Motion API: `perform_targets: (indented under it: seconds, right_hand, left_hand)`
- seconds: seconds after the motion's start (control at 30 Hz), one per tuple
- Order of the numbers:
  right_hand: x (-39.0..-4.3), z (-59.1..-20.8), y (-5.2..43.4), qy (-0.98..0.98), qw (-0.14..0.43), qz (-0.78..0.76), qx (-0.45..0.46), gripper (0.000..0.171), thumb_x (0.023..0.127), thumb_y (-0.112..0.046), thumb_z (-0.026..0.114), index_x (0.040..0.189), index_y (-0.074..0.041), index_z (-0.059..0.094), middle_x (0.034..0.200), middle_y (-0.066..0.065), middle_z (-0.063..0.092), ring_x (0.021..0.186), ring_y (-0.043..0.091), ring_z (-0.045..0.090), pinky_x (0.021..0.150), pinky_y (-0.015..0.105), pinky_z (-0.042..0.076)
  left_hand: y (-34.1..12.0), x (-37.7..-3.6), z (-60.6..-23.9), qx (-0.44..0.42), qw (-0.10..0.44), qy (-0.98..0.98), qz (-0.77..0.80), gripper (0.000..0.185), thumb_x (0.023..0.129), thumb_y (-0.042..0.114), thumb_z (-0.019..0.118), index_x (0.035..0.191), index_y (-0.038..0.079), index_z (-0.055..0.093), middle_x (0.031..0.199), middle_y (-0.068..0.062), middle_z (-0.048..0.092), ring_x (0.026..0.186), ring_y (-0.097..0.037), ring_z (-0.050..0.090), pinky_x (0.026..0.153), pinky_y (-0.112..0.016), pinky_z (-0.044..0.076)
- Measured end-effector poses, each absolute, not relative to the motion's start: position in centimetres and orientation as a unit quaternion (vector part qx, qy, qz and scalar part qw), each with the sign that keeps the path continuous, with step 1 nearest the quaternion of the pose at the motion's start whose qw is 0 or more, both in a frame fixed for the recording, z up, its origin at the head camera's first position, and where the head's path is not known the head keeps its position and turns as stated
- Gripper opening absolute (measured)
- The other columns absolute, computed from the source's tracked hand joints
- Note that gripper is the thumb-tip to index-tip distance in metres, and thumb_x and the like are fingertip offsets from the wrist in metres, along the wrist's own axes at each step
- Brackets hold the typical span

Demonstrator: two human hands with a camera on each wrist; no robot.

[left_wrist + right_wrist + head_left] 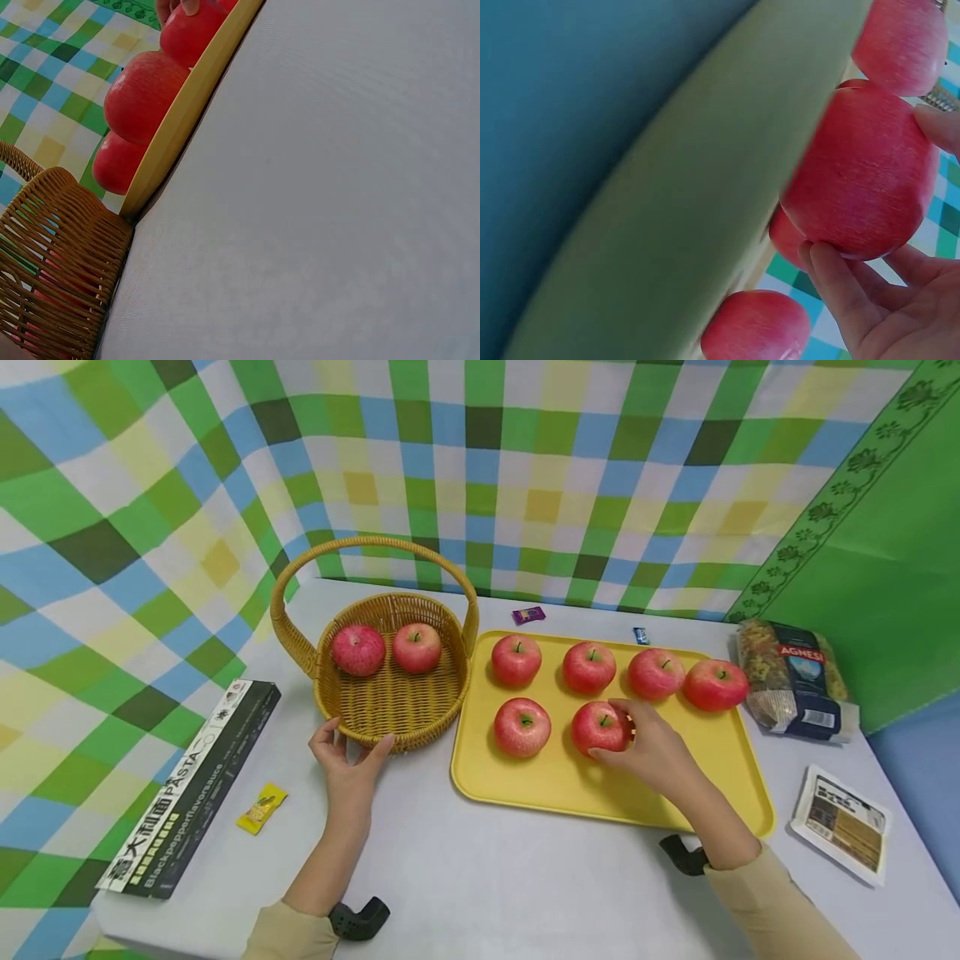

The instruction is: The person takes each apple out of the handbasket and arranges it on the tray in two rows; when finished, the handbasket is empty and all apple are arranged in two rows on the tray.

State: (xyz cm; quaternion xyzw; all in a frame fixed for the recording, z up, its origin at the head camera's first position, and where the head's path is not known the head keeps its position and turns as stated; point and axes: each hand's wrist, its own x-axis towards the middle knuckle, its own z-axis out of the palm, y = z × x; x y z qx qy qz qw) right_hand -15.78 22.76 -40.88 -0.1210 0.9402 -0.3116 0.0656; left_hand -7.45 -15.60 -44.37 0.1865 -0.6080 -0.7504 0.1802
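Observation:
My right hand [651,750] grips a red apple [597,728] over the yellow tray [420,789]. In the right wrist view, fingers [836,289] support that apple [862,169] from one side and the thumb presses the other. At the front of a wicker basket [390,706], my left hand [350,768] touches the rim with thumb and fingers spread apart. Two apples lie inside the basket, one speckled [358,650] and one smoother [417,647]. Another apple [522,727] sits on the tray left of the held one, with several more in a row behind.
A black pasta box [191,789] and a yellow packet [262,808] lie at left. Small purple [528,615] and blue [641,636] packets are behind the tray. To its right are a pasta bag [797,681] and a flat white pack [842,824]. Checked cloth [540,485] hangs behind.

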Motion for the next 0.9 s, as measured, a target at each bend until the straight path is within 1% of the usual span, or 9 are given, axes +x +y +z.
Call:
perform_targets:
  seconds: [0.13, 0.27, 0.37, 0.43, 0.53, 0.6, 0.7, 0.8, 0.9]
  right_hand:
    - [-15.8, -40.9, 22.8, 0.942, 0.071, -0.305, -0.119, 0.079, 0.076, -0.037, 0.081, 0.136, -0.002, 0.043, 0.13, 0.019, 0.049, 0.113, 0.036, 0.049, 0.095, 0.056, 0.045]
    - [-15.8, -40.2, 22.7, 0.947, 0.082, -0.284, -0.123, 0.084, 0.077, -0.044, 0.079, 0.138, -0.002, 0.04, 0.132, 0.021, 0.046, 0.116, 0.038, 0.047, 0.096, 0.059, 0.043]
    - [-15.7, -38.8, 22.0, 0.952, 0.067, -0.271, -0.13, 0.088, 0.077, -0.047, 0.078, 0.14, 0.0, 0.039, 0.135, 0.023, 0.044, 0.116, 0.04, 0.046, 0.096, 0.059, 0.042]
    - [-15.7, -37.4, 20.9, 0.952, 0.049, -0.271, -0.135, 0.088, 0.077, -0.046, 0.078, 0.142, 0.0, 0.039, 0.136, 0.023, 0.044, 0.116, 0.04, 0.047, 0.094, 0.059, 0.044]
    - [-15.7, -35.3, 18.1, 0.945, 0.03, -0.287, -0.154, 0.085, 0.079, -0.044, 0.077, 0.144, -0.005, 0.039, 0.139, 0.021, 0.043, 0.12, 0.038, 0.046, 0.095, 0.058, 0.044]
    - [-15.9, -34.3, 15.7, 0.935, 0.02, -0.306, -0.181, 0.083, 0.079, -0.043, 0.078, 0.145, -0.011, 0.039, 0.14, 0.016, 0.045, 0.118, 0.035, 0.048, 0.095, 0.054, 0.046]
    - [-16.8, -33.6, 11.6, 0.917, 0.011, -0.33, -0.225, 0.08, 0.08, -0.043, 0.077, 0.146, -0.016, 0.04, 0.141, 0.009, 0.045, 0.121, 0.029, 0.047, 0.098, 0.049, 0.045]
    - [-18.1, -33.9, 7.4, 0.904, 0.019, -0.343, -0.255, 0.081, 0.08, -0.045, 0.075, 0.146, -0.017, 0.039, 0.143, 0.007, 0.044, 0.123, 0.026, 0.047, 0.098, 0.045, 0.046]
    - [-19.5, -34.8, 3.8, 0.902, 0.026, -0.339, -0.264, 0.083, 0.08, -0.046, 0.075, 0.147, -0.014, 0.037, 0.143, 0.009, 0.044, 0.126, 0.025, 0.046, 0.101, 0.043, 0.044]
  left_hand:
    - [-15.7, -7.5, -44.5, 0.189, 0.18, -0.615, -0.744, 0.079, 0.08, 0.016, 0.08, 0.132, 0.025, 0.022, 0.155, 0.004, 0.005, 0.143, -0.015, 0.016, 0.111, -0.033, 0.031]
    - [-15.8, -7.6, -44.7, 0.19, 0.181, -0.614, -0.744, 0.079, 0.078, 0.018, 0.081, 0.132, 0.025, 0.023, 0.154, 0.005, 0.007, 0.143, -0.015, 0.017, 0.11, -0.031, 0.033]
    - [-15.8, -7.7, -44.9, 0.183, 0.182, -0.606, -0.752, 0.08, 0.078, 0.017, 0.081, 0.132, 0.024, 0.023, 0.154, 0.004, 0.007, 0.143, -0.017, 0.017, 0.11, -0.031, 0.033]
    - [-15.8, -7.7, -45.0, 0.177, 0.184, -0.603, -0.756, 0.08, 0.079, 0.016, 0.081, 0.133, 0.023, 0.022, 0.154, 0.004, 0.007, 0.143, -0.018, 0.017, 0.11, -0.032, 0.032]
    - [-15.9, -7.6, -45.0, 0.173, 0.189, -0.599, -0.759, 0.08, 0.079, 0.014, 0.08, 0.133, 0.021, 0.021, 0.154, 0.003, 0.005, 0.143, -0.018, 0.016, 0.111, -0.034, 0.031]
    - [-16.0, -7.6, -44.9, 0.174, 0.192, -0.598, -0.758, 0.08, 0.079, 0.013, 0.08, 0.133, 0.02, 0.022, 0.154, 0.003, 0.005, 0.143, -0.018, 0.016, 0.112, -0.034, 0.031]
    - [-16.0, -7.6, -44.9, 0.182, 0.192, -0.598, -0.757, 0.079, 0.08, 0.01, 0.079, 0.133, 0.021, 0.022, 0.154, 0.004, 0.006, 0.143, -0.018, 0.017, 0.111, -0.034, 0.031]
    - [-15.8, -7.6, -44.8, 0.184, 0.193, -0.597, -0.757, 0.076, 0.081, 0.006, 0.077, 0.133, 0.02, 0.022, 0.154, 0.003, 0.007, 0.143, -0.017, 0.018, 0.111, -0.034, 0.031]
    - [-15.6, -7.7, -44.7, 0.179, 0.191, -0.599, -0.757, 0.076, 0.083, 0.004, 0.075, 0.134, 0.018, 0.021, 0.154, 0.003, 0.007, 0.143, -0.017, 0.017, 0.112, -0.034, 0.03]
